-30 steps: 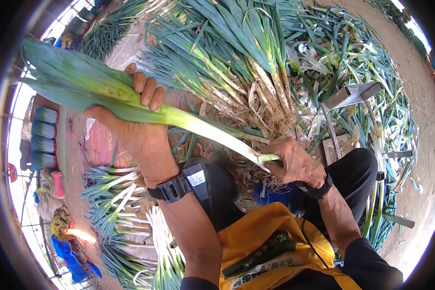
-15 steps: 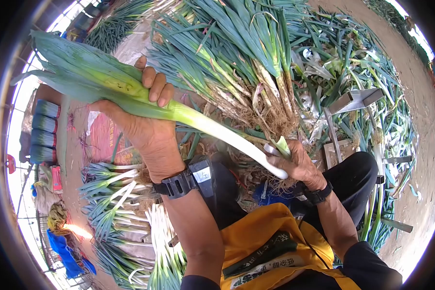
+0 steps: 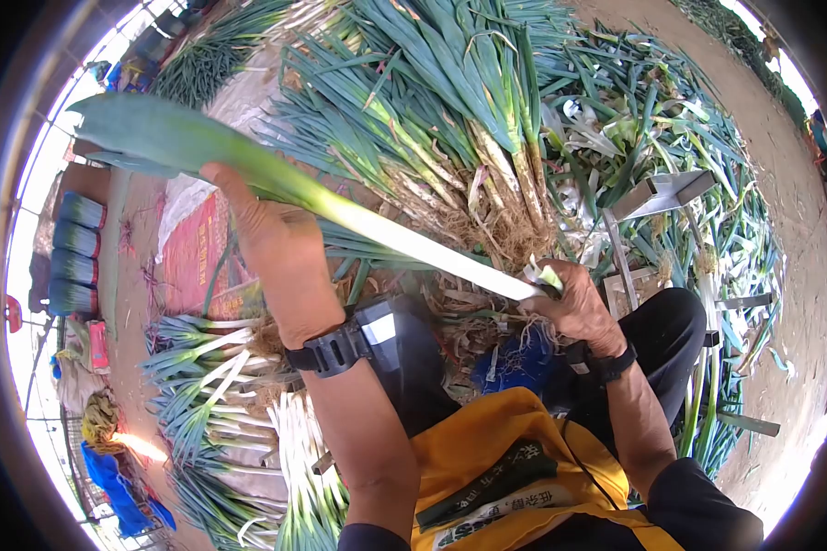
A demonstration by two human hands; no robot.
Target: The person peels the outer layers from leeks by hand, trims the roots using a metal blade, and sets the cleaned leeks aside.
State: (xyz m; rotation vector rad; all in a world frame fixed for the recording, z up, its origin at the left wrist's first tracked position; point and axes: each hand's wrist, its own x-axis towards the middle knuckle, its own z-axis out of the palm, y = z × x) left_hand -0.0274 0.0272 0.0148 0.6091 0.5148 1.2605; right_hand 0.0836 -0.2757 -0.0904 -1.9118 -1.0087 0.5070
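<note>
Head view of a seated person cleaning a long leek over the lap. The left hand is wrapped around the stalk where the pale shaft turns green, fingers curled behind it and out of sight, so the fan of leaves rises up and away to the left. The right hand is closed around the white root end together with a small strip of loose outer skin; whether it also holds a blade cannot be told. The leek lies slanted between the two hands, above the dark trousers and the yellow apron. Behind it lies a heap of untrimmed leeks with soil-matted roots; at lower left, near the left wrist, lie cleaned leeks with white shafts exposed. A metal stand stands to the right among discarded leaves. To do this step well, as judged here, the left hand should hold firmly without crushing the leaves, while the right draws the outer skin along the shaft in one even pull, keeping the white flesh unscored.
</note>
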